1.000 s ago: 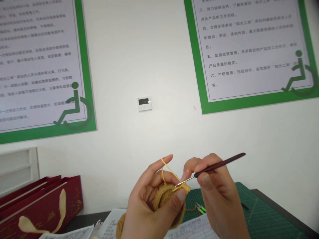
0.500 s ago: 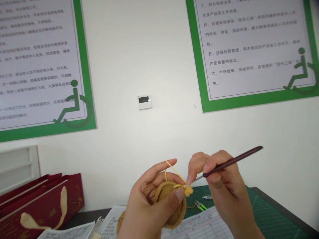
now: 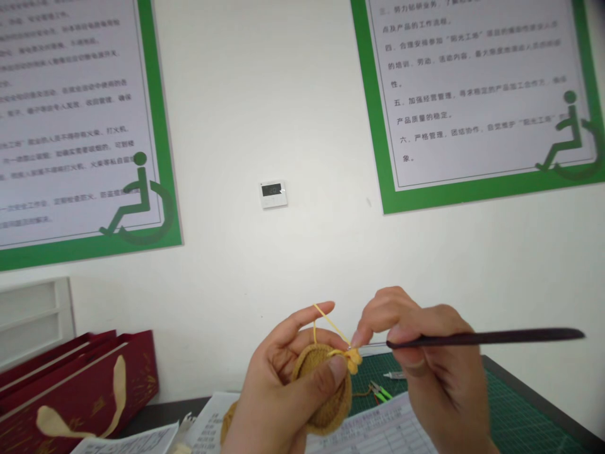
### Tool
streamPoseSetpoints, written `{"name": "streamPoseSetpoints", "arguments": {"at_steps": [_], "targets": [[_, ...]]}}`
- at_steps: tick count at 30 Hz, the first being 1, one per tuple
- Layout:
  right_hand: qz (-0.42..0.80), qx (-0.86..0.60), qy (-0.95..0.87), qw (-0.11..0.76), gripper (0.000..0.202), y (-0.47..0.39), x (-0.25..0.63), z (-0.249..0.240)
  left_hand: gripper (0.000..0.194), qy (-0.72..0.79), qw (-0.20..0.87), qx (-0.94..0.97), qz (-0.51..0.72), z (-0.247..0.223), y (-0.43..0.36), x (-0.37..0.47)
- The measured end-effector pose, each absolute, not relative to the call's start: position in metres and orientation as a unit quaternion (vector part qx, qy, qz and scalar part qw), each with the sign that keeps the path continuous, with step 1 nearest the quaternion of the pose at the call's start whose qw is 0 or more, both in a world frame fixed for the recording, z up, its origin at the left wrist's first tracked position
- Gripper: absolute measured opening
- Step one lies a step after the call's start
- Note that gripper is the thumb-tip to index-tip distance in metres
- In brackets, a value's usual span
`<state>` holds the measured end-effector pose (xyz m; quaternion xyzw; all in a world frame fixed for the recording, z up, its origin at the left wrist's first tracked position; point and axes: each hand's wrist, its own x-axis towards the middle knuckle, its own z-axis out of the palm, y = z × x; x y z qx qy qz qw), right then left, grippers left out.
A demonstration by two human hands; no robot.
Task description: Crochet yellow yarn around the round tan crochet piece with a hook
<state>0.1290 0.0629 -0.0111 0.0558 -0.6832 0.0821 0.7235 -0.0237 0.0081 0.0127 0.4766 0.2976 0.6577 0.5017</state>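
My left hand (image 3: 288, 384) pinches a round brown crochet piece (image 3: 326, 410) between thumb and fingers, with a small yellow crocheted part (image 3: 353, 358) at its right edge. A strand of yellow yarn (image 3: 333, 323) loops over my raised left index finger and runs down to the stitches. In my right hand (image 3: 435, 359) is a crochet hook (image 3: 491, 337) with a dark handle, lying almost level and pointing left. Its metal tip meets the yellow stitches beside my left thumb. The exact loop on the tip is too small to tell.
Below the hands lie printed sheets (image 3: 378, 429) and a green cutting mat (image 3: 520, 410). Green-handled snips (image 3: 382, 391) rest on the mat. Dark red gift bags (image 3: 94, 391) stand at left. A thermostat (image 3: 273, 194) and green-framed posters (image 3: 385, 189) are on the wall.
My right hand has turned the crochet hook from slanting up to the right to nearly level, its handle end swinging down and rightward. My left hand has hardly moved.
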Motion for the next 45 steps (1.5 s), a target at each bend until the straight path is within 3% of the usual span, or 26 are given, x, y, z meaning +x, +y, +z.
{"name": "streamPoseSetpoints", "arguments": {"at_steps": [12,23,32,35,41,45], "targets": [[0.255,0.085,-0.633,0.726,0.008,0.067,0.119,-0.017,0.054,0.304,0.464,0.49,0.673,0.011,0.003,-0.02],[0.256,0.065,-0.63,0.73,0.008,0.064,0.116,-0.019,0.043,0.311,0.426,0.497,0.689,0.006,0.007,-0.015],[0.246,-0.039,-0.605,0.756,0.012,0.052,0.104,-0.029,0.036,0.348,0.25,0.499,0.753,-0.002,0.007,0.005],[0.272,-0.031,-0.604,0.748,0.009,0.053,0.107,-0.026,0.036,0.335,0.283,0.508,0.741,0.0,0.007,0.001],[0.389,-0.004,-0.594,0.704,0.008,0.056,0.113,-0.024,0.047,0.314,0.462,0.493,0.667,0.009,0.008,-0.018],[0.441,0.013,-0.576,0.688,0.011,0.056,0.113,-0.023,0.052,0.305,0.504,0.482,0.648,0.011,0.009,-0.023]]}}
